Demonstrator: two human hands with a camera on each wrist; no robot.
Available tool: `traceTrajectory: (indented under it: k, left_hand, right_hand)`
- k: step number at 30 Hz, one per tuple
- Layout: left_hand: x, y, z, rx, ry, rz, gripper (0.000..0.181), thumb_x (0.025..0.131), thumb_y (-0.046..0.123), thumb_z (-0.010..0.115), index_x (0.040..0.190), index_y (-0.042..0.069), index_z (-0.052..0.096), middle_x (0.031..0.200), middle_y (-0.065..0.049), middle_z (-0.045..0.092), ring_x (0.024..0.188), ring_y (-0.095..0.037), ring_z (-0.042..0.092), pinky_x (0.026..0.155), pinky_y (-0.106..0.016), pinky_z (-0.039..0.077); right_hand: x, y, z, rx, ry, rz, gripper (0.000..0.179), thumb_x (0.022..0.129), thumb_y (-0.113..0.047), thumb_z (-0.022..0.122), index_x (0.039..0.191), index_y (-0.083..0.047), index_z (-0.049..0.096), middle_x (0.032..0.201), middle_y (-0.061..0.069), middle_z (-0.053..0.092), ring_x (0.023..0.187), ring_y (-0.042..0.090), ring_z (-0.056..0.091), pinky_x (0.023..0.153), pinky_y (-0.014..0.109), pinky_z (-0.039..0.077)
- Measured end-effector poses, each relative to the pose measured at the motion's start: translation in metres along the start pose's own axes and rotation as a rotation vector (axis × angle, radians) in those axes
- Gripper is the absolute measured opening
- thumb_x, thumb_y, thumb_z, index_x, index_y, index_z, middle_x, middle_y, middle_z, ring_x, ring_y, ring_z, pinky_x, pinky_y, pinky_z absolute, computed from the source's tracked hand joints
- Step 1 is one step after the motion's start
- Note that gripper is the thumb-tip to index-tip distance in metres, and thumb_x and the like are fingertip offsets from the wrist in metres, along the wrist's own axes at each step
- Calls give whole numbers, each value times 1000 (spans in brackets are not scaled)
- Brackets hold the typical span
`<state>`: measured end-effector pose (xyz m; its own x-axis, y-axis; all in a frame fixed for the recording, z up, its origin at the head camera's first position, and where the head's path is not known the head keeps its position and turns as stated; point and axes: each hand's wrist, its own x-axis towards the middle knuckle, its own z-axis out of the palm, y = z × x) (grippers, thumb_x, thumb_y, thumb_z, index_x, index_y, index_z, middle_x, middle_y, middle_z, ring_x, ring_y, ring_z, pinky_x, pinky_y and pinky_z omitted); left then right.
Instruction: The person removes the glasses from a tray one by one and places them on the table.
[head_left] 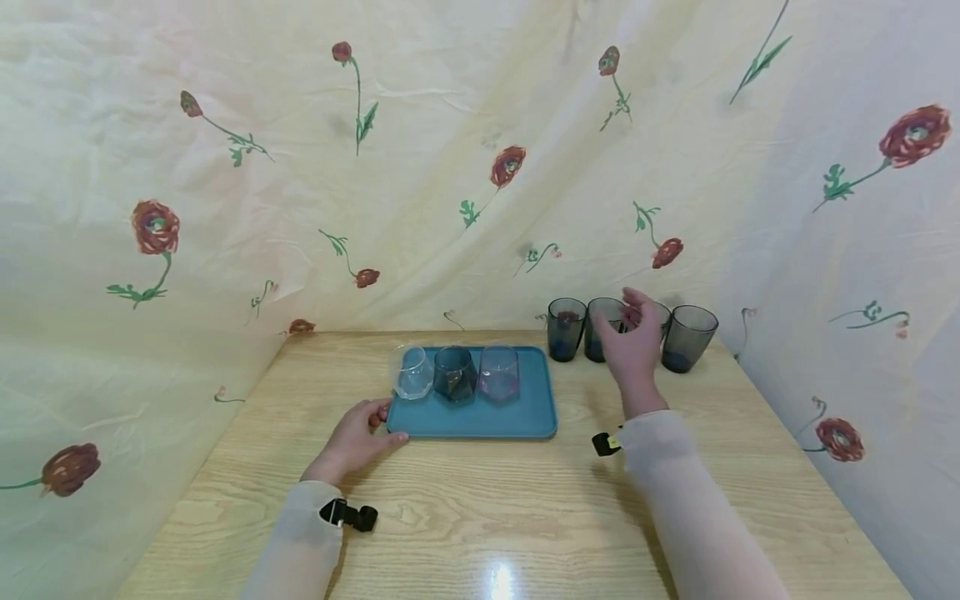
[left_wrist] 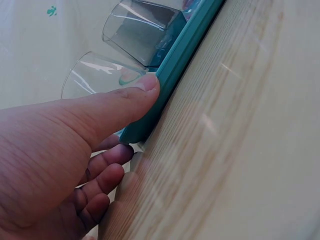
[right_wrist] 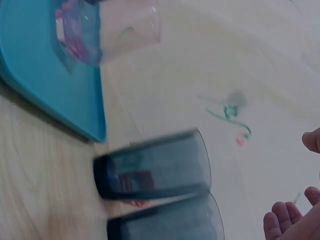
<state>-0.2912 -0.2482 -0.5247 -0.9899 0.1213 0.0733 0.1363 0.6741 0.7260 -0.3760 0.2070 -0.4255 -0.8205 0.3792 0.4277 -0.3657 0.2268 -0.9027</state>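
The left hand (head_left: 356,437) pinches the near left corner of a blue rectangular tray (head_left: 472,422) on the wooden surface (head_left: 465,508); this tray carries three transparent cups (head_left: 455,379), clear, dark-grey and pinkish; the right hand (head_left: 633,350), fingers parted and empty, is near four smoky-grey tapered glasses (head_left: 566,337).

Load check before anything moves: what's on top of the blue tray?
On the blue tray stand a clear glass, a dark faceted glass and a pinkish glass in a row. The tray surface beneath the dark faceted glass is covered and can't be made out.
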Motion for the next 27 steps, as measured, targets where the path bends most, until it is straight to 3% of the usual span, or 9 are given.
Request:
traceTrajectory:
  k: [9, 17, 27]
  left_hand:
    - [1, -3, 1, -8, 0, -2, 76, 88, 37, 88, 150, 7, 56, 113, -3, 58, 101, -23, 49, 88, -42, 43]
    - [2, -3, 1, -6, -3, -3, 78, 87, 38, 88, 151, 8, 55, 112, -3, 58, 100, -23, 48, 88, -42, 43]
    - [2, -3, 1, 1, 2, 3, 78, 87, 39, 88, 150, 7, 56, 112, -2, 58, 100, -23, 49, 88, -42, 43]
  right_hand:
    - [-37, 8, 47, -83, -246, -62, 64, 94, -27, 82, 147, -6, 52, 142, 16, 49, 133, 36, 51, 113, 51, 39]
    - [-55, 19, 69, -17, -453, 39, 68, 93, -25, 84, 150, -8, 50, 149, 12, 52, 136, 32, 51, 114, 46, 41]
    - [-72, 33, 85, -87, -612, 124, 82, 93, -27, 84, 159, -5, 40, 158, 15, 44, 145, 35, 43, 118, 48, 36]
